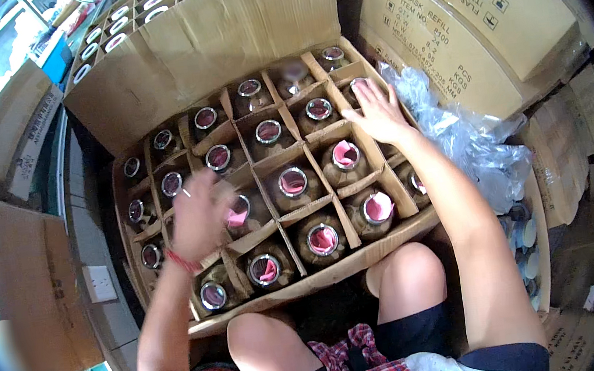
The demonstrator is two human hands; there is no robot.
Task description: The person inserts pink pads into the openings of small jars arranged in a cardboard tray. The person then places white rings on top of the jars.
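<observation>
In the middle of the frame stands an open cardboard box (337, 273) with a cardboard grid inside, and in almost every cell there is one glass flask liner with a shiny round mouth. Several mouths in the lower right part of the grid already carry a pink insert (346, 153); the mouths in the upper and left cells (205, 117) look bare, so by my judgement about a third of the work is done and the upper and left rows are left.

The left hand (199, 216) is over the lower left part of the grid, blurred, fingers bent together above a flask with pink in its mouth (239, 212); whether it pinches something I cannot tell. The right hand (377, 110) lies flat at the upper right edge of the grid, fingers spread wide, holding nothing, resting on the dividers.

A crumpled clear plastic bag (453, 129) lies right of the box; a second box of the same flasks (135, 16) is at the upper left.
</observation>
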